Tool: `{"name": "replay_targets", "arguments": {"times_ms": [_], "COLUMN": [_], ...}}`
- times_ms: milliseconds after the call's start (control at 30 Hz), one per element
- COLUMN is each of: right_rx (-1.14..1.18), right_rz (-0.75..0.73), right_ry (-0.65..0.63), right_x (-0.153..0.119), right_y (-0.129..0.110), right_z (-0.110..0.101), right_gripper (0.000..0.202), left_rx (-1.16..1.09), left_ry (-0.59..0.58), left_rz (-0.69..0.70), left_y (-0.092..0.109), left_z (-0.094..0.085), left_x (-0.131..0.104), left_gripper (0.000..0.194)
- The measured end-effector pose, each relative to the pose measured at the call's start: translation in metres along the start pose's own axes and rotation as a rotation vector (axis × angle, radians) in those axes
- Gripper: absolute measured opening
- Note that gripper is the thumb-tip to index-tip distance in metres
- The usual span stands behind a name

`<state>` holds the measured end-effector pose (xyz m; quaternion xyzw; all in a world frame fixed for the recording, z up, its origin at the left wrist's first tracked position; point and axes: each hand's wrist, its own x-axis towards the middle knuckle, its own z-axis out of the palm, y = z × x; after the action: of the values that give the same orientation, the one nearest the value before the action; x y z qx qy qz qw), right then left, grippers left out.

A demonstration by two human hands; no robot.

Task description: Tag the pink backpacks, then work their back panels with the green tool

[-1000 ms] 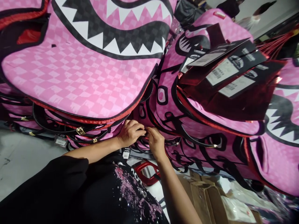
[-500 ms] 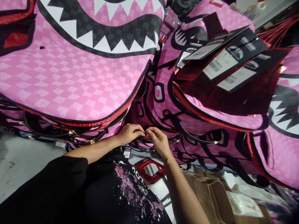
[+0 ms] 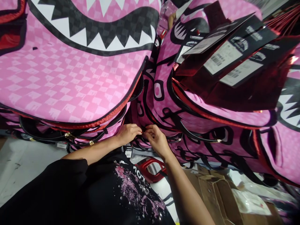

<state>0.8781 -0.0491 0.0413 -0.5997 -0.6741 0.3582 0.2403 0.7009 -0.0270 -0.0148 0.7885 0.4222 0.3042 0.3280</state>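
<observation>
Bags (image 3: 77,84) in pink check lie in two stacks side by side in front of the person, with a narrow dark gap between them. The top one on the left has a jagged black-and-white mouth and a zip edged in red. Straps (image 3: 100,137) with gold-coloured fittings hang along the near side of that stack.

The left hand (image 3: 128,133) and the right hand (image 3: 155,137) meet at the near end of the gap, fingertips almost touching. Both pinch a small dark piece (image 3: 143,129), too small and shadowed to identify; whether it is joined to one of the bags cannot be told.

On the right stack, dark red packets (image 3: 253,97) lie fanned out, bearing black tags (image 3: 236,47) with white barcode labels. A further tag (image 3: 128,152) hangs just below the left hand. Below the right hand, beside its forearm, is a red frame (image 3: 150,178). At the lower right are cartons (image 3: 208,187) with a white plastic bag (image 3: 250,201). Part of another person's arm (image 3: 172,20) shows at the top, beyond the gap.
</observation>
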Motion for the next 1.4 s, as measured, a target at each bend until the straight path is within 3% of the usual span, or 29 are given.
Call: {"name": "replay_targets", "arguments": {"times_ms": [867,1400], "right_rx": [-0.316,-0.294], "right_rz": [0.010,-0.007], "right_ry": [-0.067,-0.065], "right_x": [0.005,0.005], "right_y": [-0.004,-0.004], "right_z": [0.006,0.011], "right_gripper": [0.019,0.017], "left_rx": [0.295,0.319], "left_ry": [-0.240,-0.216], "left_rz": [-0.054,-0.094], "left_y": [0.012,0.012], "left_z": [-0.005,-0.001], "left_x": [0.006,0.008], "left_gripper": [0.026,0.026]}}
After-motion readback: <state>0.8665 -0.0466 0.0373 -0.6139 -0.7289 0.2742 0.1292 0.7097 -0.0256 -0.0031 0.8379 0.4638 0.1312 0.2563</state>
